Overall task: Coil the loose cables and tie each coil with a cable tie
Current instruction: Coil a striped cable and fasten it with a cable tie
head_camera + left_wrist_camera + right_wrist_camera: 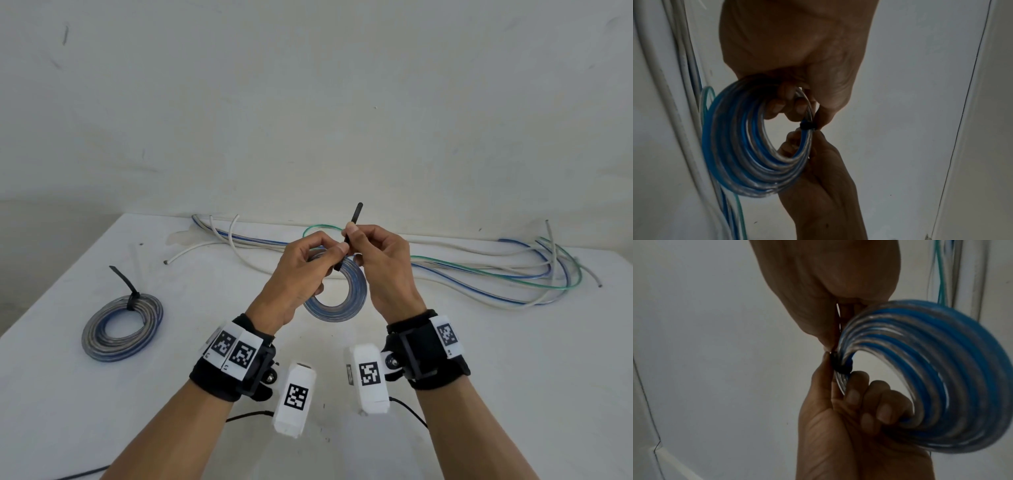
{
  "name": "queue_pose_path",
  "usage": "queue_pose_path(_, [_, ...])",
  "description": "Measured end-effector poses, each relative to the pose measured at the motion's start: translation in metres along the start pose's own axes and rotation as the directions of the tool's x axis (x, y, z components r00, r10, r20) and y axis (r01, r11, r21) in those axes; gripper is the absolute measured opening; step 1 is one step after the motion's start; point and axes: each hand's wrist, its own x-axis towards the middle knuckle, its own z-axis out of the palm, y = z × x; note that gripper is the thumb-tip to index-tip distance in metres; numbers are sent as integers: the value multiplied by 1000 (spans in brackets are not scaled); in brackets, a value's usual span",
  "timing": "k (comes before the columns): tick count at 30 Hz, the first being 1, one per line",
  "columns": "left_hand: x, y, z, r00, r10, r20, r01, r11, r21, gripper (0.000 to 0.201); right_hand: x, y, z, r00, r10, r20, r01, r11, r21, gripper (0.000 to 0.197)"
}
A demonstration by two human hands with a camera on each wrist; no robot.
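A coil of blue and clear cable hangs above the white table, gripped at its top by my left hand. In the left wrist view my left fingers curl through the coil. A black cable tie wraps the coil's top, its tail pointing up. My right hand pinches that tail between thumb and forefinger. The tie's band sits tight around the strands, between both hands. A second coil, bound with a black tie, lies at the left.
Loose white, blue and green cables sprawl along the table's far edge against the wall. White cable ends curl up at the back left. Thin black leads run from my wrist cameras across the near table.
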Motion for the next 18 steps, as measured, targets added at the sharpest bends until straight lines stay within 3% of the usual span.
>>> queue_pose_path(9, [-3, -1, -9, 996, -68, 63, 63, 996, 70, 26, -5, -2, 0, 986, 27, 164, -26, 1000, -7, 23])
queue_pose_path(12, [-5, 1, -8, 997, -35, 69, 28, 995, 94, 34, -3, -2, 1, 991, -26, 134, 27, 1000, -9, 30])
queue_pose_path(18, [-4, -4, 0, 996, -33, 85, 29, 998, 48, 30, -1, 3, 1, 997, -75, 3, 75, 997, -24, 28])
